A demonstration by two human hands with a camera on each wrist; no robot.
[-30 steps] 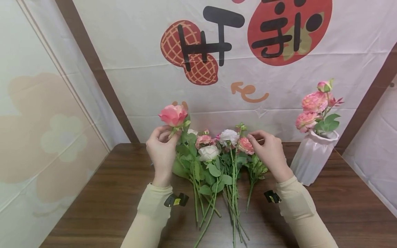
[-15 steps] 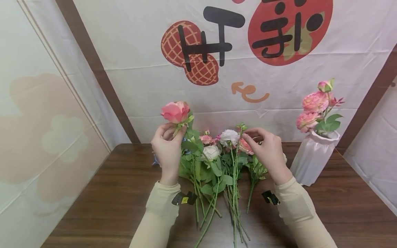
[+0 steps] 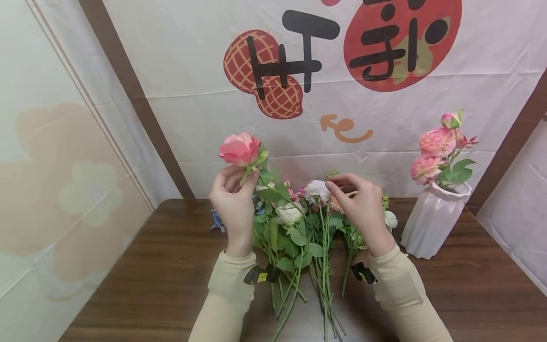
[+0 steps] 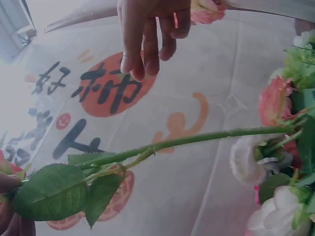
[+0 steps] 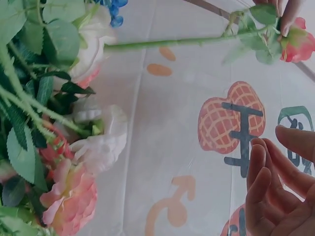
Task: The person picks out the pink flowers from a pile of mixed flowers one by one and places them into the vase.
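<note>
My left hand (image 3: pixel 235 213) pinches a pink rose (image 3: pixel 239 149) just below its bloom. Its long green stem (image 4: pixel 206 138) runs across the left wrist view, with serrated leaves (image 4: pixel 54 194) near the bloom. Over the right part of the flower pile, my right hand (image 3: pixel 363 204) hovers with fingers loosely bent. In the right wrist view nothing lies between its thumb and fingertips (image 5: pixel 258 142). In the head view, those fingertips overlap the edge of a white flower (image 3: pixel 317 191). Below both hands are loose flowers, among them a white rose (image 3: pixel 288 213).
At the right stands a white vase (image 3: pixel 431 225) holding pink flowers (image 3: pixel 436 142). Several bare stems (image 3: pixel 325 285) stretch toward the front of the brown wooden table (image 3: pixel 162 275). A blue flower (image 3: pixel 217 221) lies at the pile's left, and a printed cloth (image 3: pixel 188 114) hangs behind.
My left hand has raised the rose slightly and shifted a little right, baring the blue flower. My right hand has drifted left toward the white flower.
</note>
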